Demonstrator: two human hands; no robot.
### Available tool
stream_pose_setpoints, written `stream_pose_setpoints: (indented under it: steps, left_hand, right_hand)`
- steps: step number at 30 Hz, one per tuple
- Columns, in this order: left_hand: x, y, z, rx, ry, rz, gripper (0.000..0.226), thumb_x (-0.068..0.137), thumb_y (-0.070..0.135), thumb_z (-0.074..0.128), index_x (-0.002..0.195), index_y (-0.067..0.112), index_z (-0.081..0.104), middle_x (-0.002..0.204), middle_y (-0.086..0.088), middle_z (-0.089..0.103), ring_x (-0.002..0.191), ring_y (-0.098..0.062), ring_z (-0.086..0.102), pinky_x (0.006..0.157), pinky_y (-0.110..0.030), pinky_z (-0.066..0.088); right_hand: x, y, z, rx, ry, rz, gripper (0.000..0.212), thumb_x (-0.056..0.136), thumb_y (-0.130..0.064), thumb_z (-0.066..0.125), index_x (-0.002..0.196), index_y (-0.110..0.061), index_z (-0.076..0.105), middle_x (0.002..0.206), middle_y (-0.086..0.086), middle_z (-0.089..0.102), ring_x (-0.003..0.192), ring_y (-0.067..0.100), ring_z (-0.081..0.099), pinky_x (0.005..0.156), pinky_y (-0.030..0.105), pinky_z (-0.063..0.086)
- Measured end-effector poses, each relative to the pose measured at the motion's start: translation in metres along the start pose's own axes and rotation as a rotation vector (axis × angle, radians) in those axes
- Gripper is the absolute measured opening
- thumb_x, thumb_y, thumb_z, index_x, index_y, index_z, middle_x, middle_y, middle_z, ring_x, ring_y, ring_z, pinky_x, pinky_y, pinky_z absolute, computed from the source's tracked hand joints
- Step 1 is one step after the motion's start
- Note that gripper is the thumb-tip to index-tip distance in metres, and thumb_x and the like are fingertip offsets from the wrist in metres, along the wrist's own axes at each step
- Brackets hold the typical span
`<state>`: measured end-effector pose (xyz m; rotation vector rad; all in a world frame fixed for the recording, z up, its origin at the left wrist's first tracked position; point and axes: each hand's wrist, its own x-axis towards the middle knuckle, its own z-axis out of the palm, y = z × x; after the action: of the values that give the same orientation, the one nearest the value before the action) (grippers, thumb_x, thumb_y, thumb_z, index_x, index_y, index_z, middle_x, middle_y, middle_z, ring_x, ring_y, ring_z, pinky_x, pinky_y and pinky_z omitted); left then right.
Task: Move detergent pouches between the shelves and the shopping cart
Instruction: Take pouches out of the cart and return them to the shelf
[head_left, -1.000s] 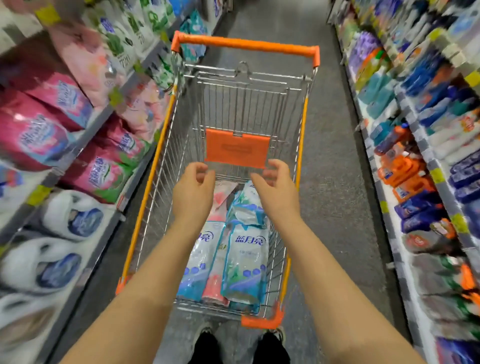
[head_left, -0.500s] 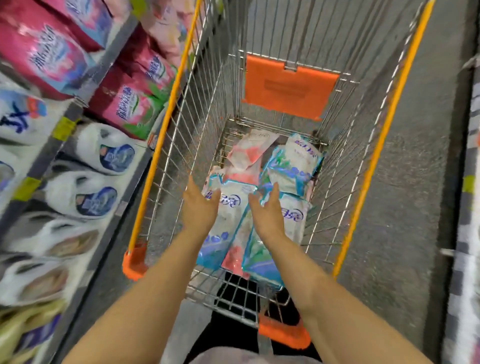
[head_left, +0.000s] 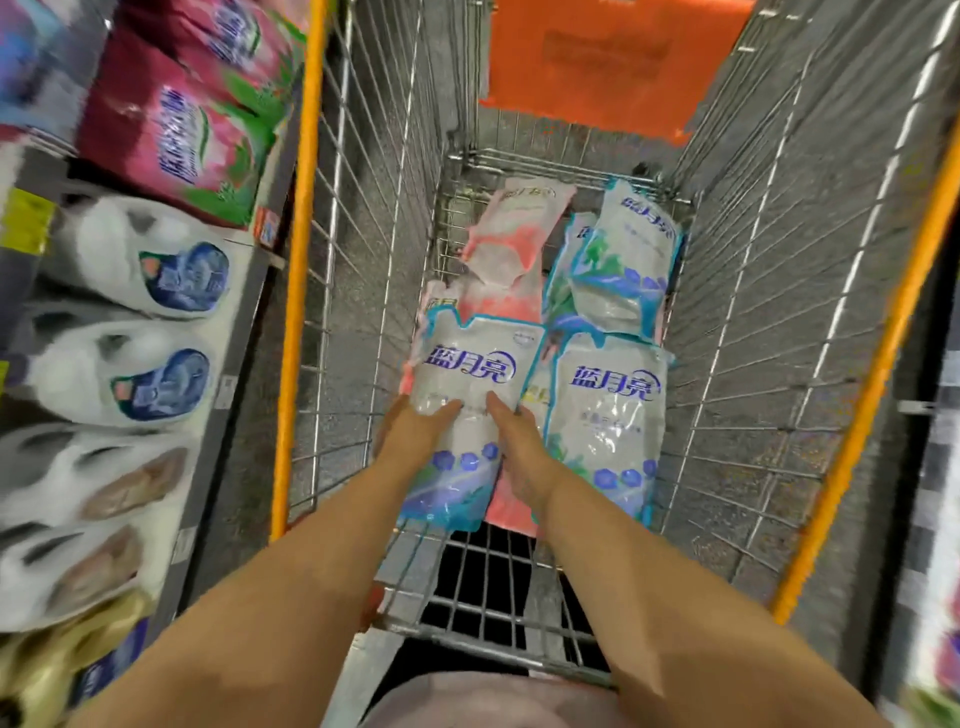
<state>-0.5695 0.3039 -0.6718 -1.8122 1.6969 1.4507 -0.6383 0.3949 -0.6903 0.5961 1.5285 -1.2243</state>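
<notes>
item in hand: a blue-and-white detergent pouch (head_left: 470, 374), lying at the near left of the cart floor, partly over a pink pouch (head_left: 509, 512). the left hand (head_left: 415, 431) holds its left edge and the right hand (head_left: 519, 452) its right edge. each thumb lies on the printed face, and the other fingers are out of sight under the edges. both hands are judged closed around this one pouch. whether it is lifted off the load cannot be told.

just beside it on the right, touching it, lies a second blue pouch (head_left: 608, 415). behind that, a third blue pouch (head_left: 623, 260) sits tilted toward the far right corner, and a crumpled pink-and-white pouch (head_left: 514, 244) lies at the far left. all are inside the shopping cart (head_left: 753, 312), a wire basket with orange rails and an orange flap (head_left: 597, 67) at the far end.

the shelves (head_left: 239, 332) stand close on the left, stocked with pink bags (head_left: 171, 135) above and white pouches with blue labels (head_left: 150, 265) below. much of this is blurred.

progress, as judged: at least five pouches are in the cart, so loading is well advanced or complete. whether this pouch is being set down or taken up for return to the shelf cannot be told. the other pouches lie untouched.
</notes>
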Motion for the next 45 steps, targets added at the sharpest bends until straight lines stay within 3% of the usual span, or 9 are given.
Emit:
stream_pose_setpoints:
  steps: [4,10,12,20,25,32,38,42,45]
  left_hand:
    - [-0.013,0.016,-0.010,0.198,0.022,0.117,0.045,0.085,0.038,0.063,0.121,0.012,0.059,0.107,-0.012,0.068,0.087,-0.026,0.065,0.068,-0.025,0.050]
    - [-0.065,0.037,-0.014,0.354,0.109,0.304,0.042,0.093,0.039,0.049,0.128,0.016,0.053,0.120,-0.018,0.060,0.108,-0.034,0.057,0.087,-0.035,0.043]
    - [-0.094,0.045,-0.017,0.359,0.140,0.349,0.041,0.095,0.041,0.045,0.128,0.018,0.053,0.119,-0.018,0.060,0.109,-0.035,0.056,0.088,-0.037,0.043]
    - [-0.263,0.079,-0.058,0.225,0.495,0.715,0.041,0.097,0.035,0.041,0.138,0.035,0.041,0.114,-0.016,0.064,0.104,-0.035,0.058,0.079,-0.036,0.043]
    - [-0.363,0.076,-0.101,-0.063,0.760,0.945,0.042,0.095,0.037,0.046,0.137,0.040,0.042,0.115,-0.002,0.066,0.105,-0.022,0.058,0.074,-0.026,0.038]
    - [-0.445,0.055,-0.207,-0.276,0.926,1.102,0.052,0.088,0.046,0.047,0.139,0.038,0.037,0.120,0.009,0.061,0.109,-0.013,0.056,0.079,-0.023,0.038]
    - [-0.500,0.004,-0.309,-0.445,0.959,1.177,0.055,0.090,0.033,0.057,0.137,0.042,0.031,0.101,0.032,0.052,0.088,0.013,0.051,0.075,0.001,0.038]
    - [-0.537,-0.062,-0.395,-0.501,0.974,1.220,0.093,0.058,0.058,0.073,0.139,0.038,0.032,0.121,0.016,0.061,0.111,-0.007,0.059,0.097,-0.033,0.047]
    - [-0.561,-0.110,-0.461,-0.579,1.034,1.217,0.091,0.045,0.052,0.082,0.127,0.033,0.047,0.111,0.011,0.067,0.106,-0.011,0.063,0.094,-0.035,0.049]
  right_hand:
    - [-0.010,0.006,0.006,0.111,0.007,0.006,0.050,0.088,-0.028,0.064,0.131,-0.012,0.044,0.120,0.015,0.061,0.106,0.033,0.063,0.091,0.048,0.052]
    - [-0.042,0.008,-0.002,0.203,-0.058,-0.097,0.044,0.082,-0.047,0.066,0.118,-0.026,0.054,0.116,0.008,0.065,0.106,0.029,0.063,0.094,0.052,0.049]
    - [-0.057,0.007,-0.008,0.261,-0.099,-0.123,0.069,0.062,-0.060,0.076,0.120,-0.029,0.054,0.117,0.005,0.066,0.105,0.027,0.065,0.094,0.053,0.049]
    - [-0.204,-0.046,-0.023,0.335,-0.378,-0.536,0.046,0.088,-0.031,0.061,0.132,-0.026,0.046,0.122,0.001,0.064,0.096,0.016,0.066,0.082,0.032,0.054]
    - [-0.322,-0.078,-0.015,0.284,-0.575,-0.857,0.036,0.088,-0.011,0.061,0.121,-0.022,0.051,0.100,-0.003,0.068,0.076,0.005,0.068,0.067,0.021,0.053]
    - [-0.466,-0.084,0.038,0.204,-0.809,-1.153,0.053,0.064,-0.024,0.074,0.113,-0.018,0.056,0.099,0.004,0.070,0.084,0.019,0.065,0.076,0.035,0.055]
    - [-0.558,-0.045,0.116,0.168,-0.995,-1.290,0.057,0.058,-0.024,0.080,0.110,-0.020,0.057,0.098,0.001,0.071,0.080,0.011,0.068,0.065,0.022,0.054]
    - [-0.615,0.008,0.190,0.129,-1.107,-1.323,0.044,0.062,-0.024,0.075,0.102,-0.023,0.058,0.088,0.001,0.069,0.051,-0.002,0.055,0.047,0.012,0.044]
    - [-0.658,0.049,0.251,0.100,-1.236,-1.312,0.052,0.066,-0.019,0.082,0.112,-0.014,0.056,0.089,0.008,0.065,0.044,-0.003,0.049,0.041,0.010,0.039]
